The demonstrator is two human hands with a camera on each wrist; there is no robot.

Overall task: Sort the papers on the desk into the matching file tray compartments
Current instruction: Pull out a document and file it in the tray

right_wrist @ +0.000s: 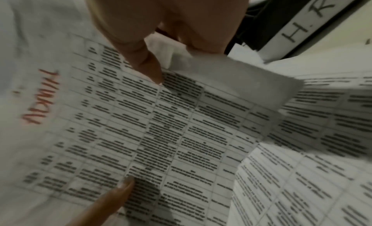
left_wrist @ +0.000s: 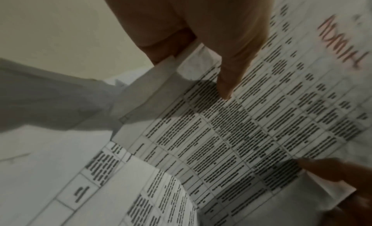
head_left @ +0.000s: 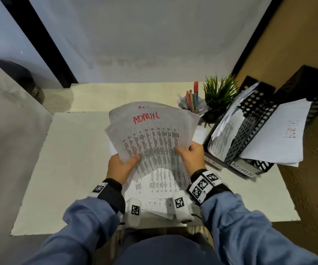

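Note:
I hold a fanned stack of printed papers [head_left: 152, 134] above the desk, the top sheet marked ADMIN in red [head_left: 146, 117]. My left hand [head_left: 122, 162] grips the stack's lower left edge, thumb on the print. My right hand [head_left: 189, 153] grips the lower right edge. In the left wrist view the left thumb [left_wrist: 227, 79] presses on the sheet [left_wrist: 251, 126]. The right wrist view shows the right thumb [right_wrist: 149, 67] on the same sheet [right_wrist: 161, 134]. More printed sheets [head_left: 160, 186] lie on the desk beneath. The black mesh file tray [head_left: 250, 134] stands to the right.
The tray has a compartment labelled ADMIN [head_left: 243, 168] holding a white sheet [head_left: 276, 136], and one labelled H.R. [right_wrist: 306, 22] with papers [head_left: 229, 123]. A pen cup [head_left: 192, 102] and small potted plant [head_left: 218, 94] stand behind the stack. The desk [head_left: 78, 159] extends left.

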